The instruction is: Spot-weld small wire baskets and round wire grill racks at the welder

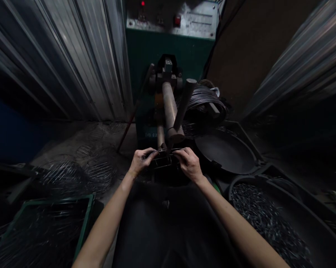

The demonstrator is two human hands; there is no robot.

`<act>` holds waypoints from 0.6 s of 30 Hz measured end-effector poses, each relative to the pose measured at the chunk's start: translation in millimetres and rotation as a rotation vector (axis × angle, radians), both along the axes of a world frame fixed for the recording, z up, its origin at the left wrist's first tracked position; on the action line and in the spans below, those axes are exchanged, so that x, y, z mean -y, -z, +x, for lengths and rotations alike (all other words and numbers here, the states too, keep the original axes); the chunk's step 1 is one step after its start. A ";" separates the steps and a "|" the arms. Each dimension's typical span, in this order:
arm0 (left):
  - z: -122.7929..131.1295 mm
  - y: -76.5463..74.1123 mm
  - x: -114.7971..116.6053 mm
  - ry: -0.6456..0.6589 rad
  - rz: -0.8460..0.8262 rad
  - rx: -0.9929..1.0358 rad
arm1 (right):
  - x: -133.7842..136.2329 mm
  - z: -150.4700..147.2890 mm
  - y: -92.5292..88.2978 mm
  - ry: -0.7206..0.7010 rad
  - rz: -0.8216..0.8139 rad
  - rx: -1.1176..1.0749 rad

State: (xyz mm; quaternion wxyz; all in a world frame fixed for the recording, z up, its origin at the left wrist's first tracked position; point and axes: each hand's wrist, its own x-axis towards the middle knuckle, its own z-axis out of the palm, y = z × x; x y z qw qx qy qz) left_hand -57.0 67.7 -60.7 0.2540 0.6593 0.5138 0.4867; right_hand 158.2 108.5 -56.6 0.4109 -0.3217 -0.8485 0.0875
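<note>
Between my two hands stretches a thin metal wire frame (163, 162), with short cross wires in its middle. My left hand (142, 160) pinches its left side and my right hand (188, 163) pinches its right side. Just beyond it are the two round arms of a welding-type machine: a thick upper arm (170, 106) with a slanted rod (186, 102) clamped at its end, and a thinner lower arm (160, 137). The wire frame lies close to the arm ends; whether it touches them I cannot tell in the dim light.
A green machine body (170, 48) with a control panel (200, 18) stands ahead. Coiled wire (204, 97) and a round black pan (226, 150) are at right, above a tub of small metal pieces (268, 219). Wire racks (99, 171) and a green crate (91, 204) lie at left.
</note>
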 end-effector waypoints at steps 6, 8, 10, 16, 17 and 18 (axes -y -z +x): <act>-0.3 -2.1 -1.8 0.019 0.021 -0.004 | -1.9 0.7 0.9 -0.010 0.006 -0.004; -0.8 -1.1 -3.2 0.021 0.034 -0.002 | -3.3 0.5 2.1 -0.015 0.003 -0.006; -1.3 0.9 -5.1 0.016 0.048 -0.002 | -4.7 0.3 3.2 -0.015 0.000 -0.004; -3.1 5.0 -9.0 0.012 0.075 -0.016 | -7.5 -0.6 4.0 -0.017 -0.001 0.004; -3.4 4.9 -9.2 0.008 0.073 -0.017 | -7.6 -0.8 3.8 -0.017 -0.001 0.006; -3.6 4.6 -9.3 0.006 0.071 -0.017 | -7.6 -0.9 3.5 -0.016 0.001 0.008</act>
